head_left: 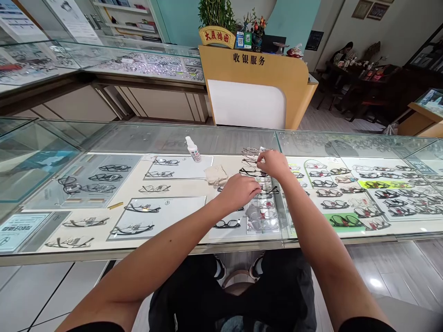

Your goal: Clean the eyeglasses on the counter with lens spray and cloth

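My right hand (273, 164) reaches over the display counter with thumb and fingers pinched together. Whatever is between its fingertips is too small to make out. Just to its left are thin-rimmed glasses (249, 162), and slightly nearer me lies a black-framed pair of glasses (253, 172). My left hand (239, 192) is lower and to the left, its fingers curled and closed; their contents, if any, are hidden. Beside its fingertips are dark-rimmed glasses (269, 190). A crumpled beige cloth (216, 175) rests left of the hands, and a white bottle (193, 149) stands beyond it.
The glass display counter (166, 250) spans my front, with several rows of glasses on both sides. More eyeglasses (227, 224) lie below my left hand. A wooden cashier desk (252, 69) stands beyond the counter. At the far right, a person (341, 53) sits by a dark table.
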The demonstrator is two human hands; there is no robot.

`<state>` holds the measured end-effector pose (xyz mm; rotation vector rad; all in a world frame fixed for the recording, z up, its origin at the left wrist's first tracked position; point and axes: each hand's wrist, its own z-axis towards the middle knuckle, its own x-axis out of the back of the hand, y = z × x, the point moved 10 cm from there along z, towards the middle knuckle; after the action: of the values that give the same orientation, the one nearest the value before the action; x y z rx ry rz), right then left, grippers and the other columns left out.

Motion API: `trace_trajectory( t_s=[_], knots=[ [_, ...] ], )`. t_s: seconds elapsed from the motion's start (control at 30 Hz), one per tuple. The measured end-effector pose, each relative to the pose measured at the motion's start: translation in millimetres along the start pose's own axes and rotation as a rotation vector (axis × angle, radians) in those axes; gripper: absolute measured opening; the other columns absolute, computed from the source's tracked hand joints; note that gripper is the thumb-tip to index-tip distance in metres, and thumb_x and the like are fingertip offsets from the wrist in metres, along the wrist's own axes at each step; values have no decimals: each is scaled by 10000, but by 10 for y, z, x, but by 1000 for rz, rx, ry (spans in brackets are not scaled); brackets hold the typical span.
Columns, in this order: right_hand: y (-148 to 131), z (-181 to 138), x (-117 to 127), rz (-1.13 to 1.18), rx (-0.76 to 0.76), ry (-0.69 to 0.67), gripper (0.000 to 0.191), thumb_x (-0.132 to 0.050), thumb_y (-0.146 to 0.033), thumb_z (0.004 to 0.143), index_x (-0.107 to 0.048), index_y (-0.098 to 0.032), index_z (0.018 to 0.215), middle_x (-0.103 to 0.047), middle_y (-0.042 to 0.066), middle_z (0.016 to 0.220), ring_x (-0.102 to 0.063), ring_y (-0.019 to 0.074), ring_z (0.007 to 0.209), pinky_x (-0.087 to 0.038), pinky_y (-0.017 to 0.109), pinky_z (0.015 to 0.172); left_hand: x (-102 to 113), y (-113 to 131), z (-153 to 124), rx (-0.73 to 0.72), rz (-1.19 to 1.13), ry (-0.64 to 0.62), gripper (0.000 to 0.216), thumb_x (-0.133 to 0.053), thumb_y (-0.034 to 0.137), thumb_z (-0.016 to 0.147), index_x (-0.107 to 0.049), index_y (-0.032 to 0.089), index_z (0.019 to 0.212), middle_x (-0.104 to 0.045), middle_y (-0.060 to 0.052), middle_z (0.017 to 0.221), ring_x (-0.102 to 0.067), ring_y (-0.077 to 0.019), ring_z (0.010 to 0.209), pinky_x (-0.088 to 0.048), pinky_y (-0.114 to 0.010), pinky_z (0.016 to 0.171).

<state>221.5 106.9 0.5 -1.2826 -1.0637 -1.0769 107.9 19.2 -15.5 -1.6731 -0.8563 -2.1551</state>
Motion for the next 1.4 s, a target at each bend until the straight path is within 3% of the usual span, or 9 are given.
trace_trajectory(
  t_s=[0.57, 0.67, 0.77, 0.87, 1.4],
  knots=[
    [58, -7, 24, 9, -34, 7, 328, -582, -296, 1021, -850, -293, 1210, -830, 104, 1170, -736, 284, 1077, -516, 347, 886, 7, -43, -1, 35, 7, -7, 355, -502, 347, 1121, -813, 214, 1014, -824, -52, 987, -740, -242, 962, -386, -375, 794],
    [18, -87, 116, 58, 9, -8, 282, -632, -325, 991, -858, -278, 1151, -828, 86, 1114, -723, 261, 1032, -502, 325, 857, 16, -79, 2, 56, 20, 4, 354, -505, 343, 1118, -808, 209, 994, -814, -54, 968, -739, -244, 944, -396, -376, 794],
    [-30, -183, 132, 103, 62, -101, 202, -703, -345, 931, -873, -272, 1011, -819, 59, 1089, -706, 231, 952, -476, 305, 782, 20, -112, 13, 69, 16, 16, 333, -525, 347, 1109, -809, 216, 993, -813, -54, 973, -743, -249, 957, -411, -372, 806],
    [-55, -233, 110, 83, 91, -162, 180, -728, -301, 905, -881, -274, 994, -818, 56, 1074, -702, 222, 934, -454, 300, 750, 15, -138, 21, 77, 4, 26, 314, -540, 349, 1102, -813, 224, 1010, -817, -52, 997, -744, -257, 985, -422, -374, 822],
    [-95, -170, 75, 12, 112, -95, 262, -637, -214, 968, -877, -263, 1063, -839, 75, 1135, -726, 254, 1075, -507, 308, 893, -36, -250, 116, 123, -8, 165, 345, -521, 372, 1106, -840, 265, 1030, -801, -59, 933, -711, -245, 948, -410, -368, 805]
  ],
)
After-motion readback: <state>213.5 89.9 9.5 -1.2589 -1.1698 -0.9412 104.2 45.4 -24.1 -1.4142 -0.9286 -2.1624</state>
